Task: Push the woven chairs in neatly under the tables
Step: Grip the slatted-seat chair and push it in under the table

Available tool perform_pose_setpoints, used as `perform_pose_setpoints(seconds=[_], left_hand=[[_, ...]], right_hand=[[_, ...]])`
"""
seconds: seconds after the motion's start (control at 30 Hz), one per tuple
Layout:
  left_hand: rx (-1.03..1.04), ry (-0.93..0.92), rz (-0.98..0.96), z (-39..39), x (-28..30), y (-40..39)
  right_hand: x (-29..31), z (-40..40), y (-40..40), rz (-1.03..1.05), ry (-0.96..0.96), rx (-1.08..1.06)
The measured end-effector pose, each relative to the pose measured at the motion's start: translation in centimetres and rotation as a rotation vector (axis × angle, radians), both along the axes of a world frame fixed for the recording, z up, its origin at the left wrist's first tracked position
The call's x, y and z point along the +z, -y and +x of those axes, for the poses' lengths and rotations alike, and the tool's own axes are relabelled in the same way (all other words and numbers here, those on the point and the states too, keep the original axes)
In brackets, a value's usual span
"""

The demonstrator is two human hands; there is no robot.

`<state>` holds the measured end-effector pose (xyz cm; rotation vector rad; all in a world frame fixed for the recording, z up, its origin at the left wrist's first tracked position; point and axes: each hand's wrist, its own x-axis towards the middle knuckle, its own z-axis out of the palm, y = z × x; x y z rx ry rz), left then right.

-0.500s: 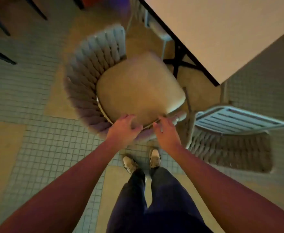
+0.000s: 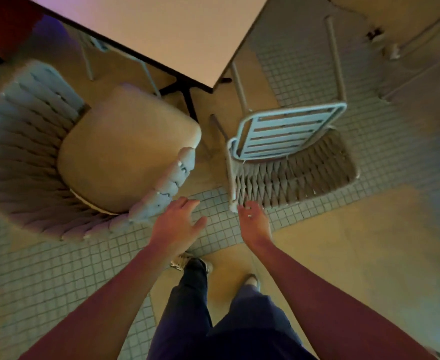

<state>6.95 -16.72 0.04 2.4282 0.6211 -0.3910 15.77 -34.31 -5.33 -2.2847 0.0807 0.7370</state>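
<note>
Releasing the cushioned woven chair (image 2: 89, 157) at frame left, both hands now hang open: left hand (image 2: 177, 224) just beside its backrest, right hand (image 2: 252, 222) touching the second woven chair (image 2: 291, 157) at right centre.

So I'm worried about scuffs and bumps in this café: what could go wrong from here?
1. The cushioned woven chair stands angled to the table, seat not under it; a straight push could knock the table's black base.
2. The right hand reaches the slatted chair at one corner only, so it may twist rather than slide.
3. Feet stand close behind both chairs, risking a trip.
</note>
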Motion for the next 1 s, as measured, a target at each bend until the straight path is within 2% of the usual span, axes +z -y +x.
perform_pose_setpoints(seconds=[0.17,0.3,0.4,0.57,0.77,1.0], left_hand=[[-0.053,0.016,-0.045,2.2,-0.6,10.0],[0.027,0.067,-0.176,4.0,-1.6,17.5],[0.114,0.070,-0.252,5.6,-2.4,21.4],[0.120,-0.002,-0.276,8.5,-4.2,24.5],[0.087,-0.099,-0.250,15.0,-6.7,26.9],[0.276,-0.155,-0.275,22.0,-8.7,29.6]], right_hand=[[-1.0,-0.2,12.6,-0.038,-0.157,-0.143],[-1.1,-0.6,24.3,-0.073,-0.247,-0.319],[-1.6,0.3,30.2,-0.061,-0.265,-0.411],[-2.1,4.2,33.1,0.004,-0.313,-0.465],[-2.6,11.5,34.7,-0.102,-0.358,-0.413],[-4.0,19.2,35.9,0.014,-0.446,-0.476]])
